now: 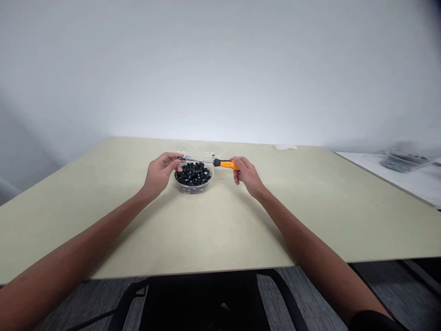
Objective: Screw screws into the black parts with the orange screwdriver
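Note:
An orange and black screwdriver is held level above a clear round bowl full of small glossy black pieces. My right hand is closed on its handle. At the tip of the metal shaft, my left hand pinches a small dark piece between thumb and fingers. Those fingers are over the bowl's left rim. Whether the tip sits inside the piece is too small to tell.
Clear lids or shallow containers lie behind the bowl on the pale table. A white flat item is near the wall. On a white surface at the right stands another clear container. A black chair is below the front edge.

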A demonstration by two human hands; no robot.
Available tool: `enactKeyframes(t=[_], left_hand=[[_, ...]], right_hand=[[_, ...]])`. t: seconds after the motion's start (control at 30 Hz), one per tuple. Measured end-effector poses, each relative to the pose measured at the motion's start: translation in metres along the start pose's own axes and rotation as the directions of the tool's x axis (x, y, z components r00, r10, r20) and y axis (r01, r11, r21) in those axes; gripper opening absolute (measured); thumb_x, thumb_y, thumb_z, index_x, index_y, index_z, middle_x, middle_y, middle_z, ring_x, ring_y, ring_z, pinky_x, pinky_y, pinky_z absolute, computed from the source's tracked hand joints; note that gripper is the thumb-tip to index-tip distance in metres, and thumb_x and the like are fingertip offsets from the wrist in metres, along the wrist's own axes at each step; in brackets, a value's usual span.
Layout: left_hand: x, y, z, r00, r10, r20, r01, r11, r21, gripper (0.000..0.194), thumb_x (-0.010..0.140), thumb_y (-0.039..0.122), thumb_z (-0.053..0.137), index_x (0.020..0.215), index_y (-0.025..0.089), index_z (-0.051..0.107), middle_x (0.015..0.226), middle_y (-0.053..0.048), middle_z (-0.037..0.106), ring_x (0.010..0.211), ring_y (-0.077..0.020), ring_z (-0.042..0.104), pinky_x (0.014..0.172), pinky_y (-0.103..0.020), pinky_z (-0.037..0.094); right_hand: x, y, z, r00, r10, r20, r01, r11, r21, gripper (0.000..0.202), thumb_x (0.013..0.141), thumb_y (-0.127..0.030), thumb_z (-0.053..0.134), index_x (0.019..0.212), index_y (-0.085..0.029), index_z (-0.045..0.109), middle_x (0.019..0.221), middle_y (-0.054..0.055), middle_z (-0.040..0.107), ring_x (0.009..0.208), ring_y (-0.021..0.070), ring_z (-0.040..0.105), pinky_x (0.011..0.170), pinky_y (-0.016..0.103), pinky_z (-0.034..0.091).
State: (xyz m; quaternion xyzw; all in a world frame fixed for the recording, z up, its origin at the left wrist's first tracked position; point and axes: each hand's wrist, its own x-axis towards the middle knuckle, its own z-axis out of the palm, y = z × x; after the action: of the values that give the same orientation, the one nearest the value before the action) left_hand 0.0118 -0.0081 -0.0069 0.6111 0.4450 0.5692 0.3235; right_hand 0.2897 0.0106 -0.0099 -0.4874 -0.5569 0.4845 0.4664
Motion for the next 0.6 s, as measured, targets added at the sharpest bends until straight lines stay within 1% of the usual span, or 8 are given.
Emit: enactKeyframes(t=[0.07, 0.13, 0.2, 0.27, 0.37, 0.43, 0.5, 0.6], left_hand=[[-0.0005, 0.0005, 0.0002, 1.000, 0.007, -0.010, -0.007, 1.000, 0.002, 0.029, 0.087, 0.035, 0.064, 0.107, 0.015, 0.068, 0.072, -0.005, 0.066, 0.098, -0.0245, 0.067, 0.089, -0.038, 0.050], [-0.0005, 0.0012, 0.0002, 0.999, 0.022, -0.028, -0.021, 1.000, 0.013, 0.028, 0.088, 0.034, 0.063, 0.108, 0.015, 0.067, 0.070, -0.004, 0.065, 0.098, -0.0242, 0.067, 0.089, -0.037, 0.050], [-0.0002, 0.0015, 0.0000, 0.999, 0.033, -0.035, -0.032, 0.999, 0.018, 0.027, 0.088, 0.033, 0.063, 0.108, 0.015, 0.067, 0.069, -0.004, 0.065, 0.098, -0.0238, 0.067, 0.090, -0.037, 0.050], [0.0002, 0.0008, -0.0002, 0.999, 0.034, -0.032, -0.033, 0.999, 0.011, 0.027, 0.089, 0.033, 0.063, 0.108, 0.015, 0.067, 0.069, -0.004, 0.064, 0.098, -0.0238, 0.067, 0.090, -0.037, 0.050], [0.0003, -0.0012, 0.0000, 0.999, 0.029, -0.015, -0.029, 1.000, -0.011, 0.027, 0.088, 0.033, 0.064, 0.108, 0.015, 0.068, 0.071, -0.004, 0.064, 0.099, -0.0243, 0.067, 0.088, -0.036, 0.050], [0.0001, -0.0017, 0.0002, 1.000, 0.025, -0.005, -0.025, 1.000, -0.018, 0.028, 0.088, 0.034, 0.064, 0.108, 0.015, 0.068, 0.073, -0.004, 0.064, 0.098, -0.0238, 0.067, 0.086, -0.036, 0.051], [-0.0002, -0.0012, 0.0004, 1.000, 0.017, -0.012, -0.017, 1.000, -0.008, 0.028, 0.088, 0.034, 0.064, 0.109, 0.015, 0.068, 0.075, -0.005, 0.066, 0.093, -0.0226, 0.067, 0.084, -0.036, 0.051], [0.0001, 0.0003, 0.0002, 0.999, 0.022, -0.047, -0.021, 1.000, 0.017, 0.028, 0.088, 0.033, 0.064, 0.109, 0.015, 0.069, 0.075, -0.005, 0.066, 0.089, -0.0214, 0.067, 0.083, -0.035, 0.051]], right_hand=[[0.0009, 0.0023, -0.0006, 1.000, -0.001, 0.024, 0.000, 1.000, 0.012, 0.045, 0.087, -0.058, 0.054, 0.110, -0.018, 0.054, 0.074, 0.000, 0.052, 0.058, 0.0082, 0.052, 0.050, 0.021, 0.047], [0.0024, 0.0055, -0.0017, 0.998, -0.009, 0.066, 0.004, 0.998, 0.068, 0.045, 0.084, -0.051, 0.061, 0.116, -0.021, 0.052, 0.094, 0.004, 0.057, 0.075, 0.0112, 0.059, 0.060, 0.025, 0.054], [0.0039, 0.0077, -0.0025, 0.996, -0.022, 0.084, 0.011, 0.991, 0.131, 0.049, 0.081, -0.044, 0.065, 0.122, -0.023, 0.049, 0.107, 0.004, 0.056, 0.085, 0.0121, 0.060, 0.068, 0.028, 0.058], [0.0044, 0.0074, -0.0024, 0.996, -0.030, 0.080, 0.017, 0.987, 0.161, 0.050, 0.081, -0.043, 0.065, 0.123, -0.023, 0.047, 0.099, 0.002, 0.057, 0.077, 0.0101, 0.059, 0.069, 0.028, 0.057], [0.0027, 0.0029, -0.0009, 0.999, -0.008, 0.039, 0.004, 0.996, 0.091, 0.046, 0.085, -0.052, 0.060, 0.117, -0.021, 0.047, 0.074, -0.002, 0.052, 0.057, 0.0076, 0.050, 0.053, 0.022, 0.048], [0.0008, 0.0001, 0.0000, 1.000, 0.014, 0.011, -0.014, 1.000, 0.027, 0.047, 0.087, -0.059, 0.054, 0.113, -0.020, 0.048, 0.067, -0.003, 0.048, 0.051, 0.0073, 0.045, 0.046, 0.020, 0.042], [-0.0006, -0.0007, -0.0001, 1.000, 0.021, 0.015, -0.021, 0.999, 0.029, 0.047, 0.087, -0.058, 0.055, 0.115, -0.020, 0.048, 0.073, -0.001, 0.052, 0.056, 0.0082, 0.049, 0.048, 0.021, 0.045], [-0.0009, 0.0015, -0.0015, 0.997, -0.003, 0.074, -0.005, 0.995, 0.102, 0.050, 0.084, -0.047, 0.062, 0.125, -0.023, 0.046, 0.101, 0.003, 0.057, 0.080, 0.0112, 0.059, 0.063, 0.026, 0.056]])
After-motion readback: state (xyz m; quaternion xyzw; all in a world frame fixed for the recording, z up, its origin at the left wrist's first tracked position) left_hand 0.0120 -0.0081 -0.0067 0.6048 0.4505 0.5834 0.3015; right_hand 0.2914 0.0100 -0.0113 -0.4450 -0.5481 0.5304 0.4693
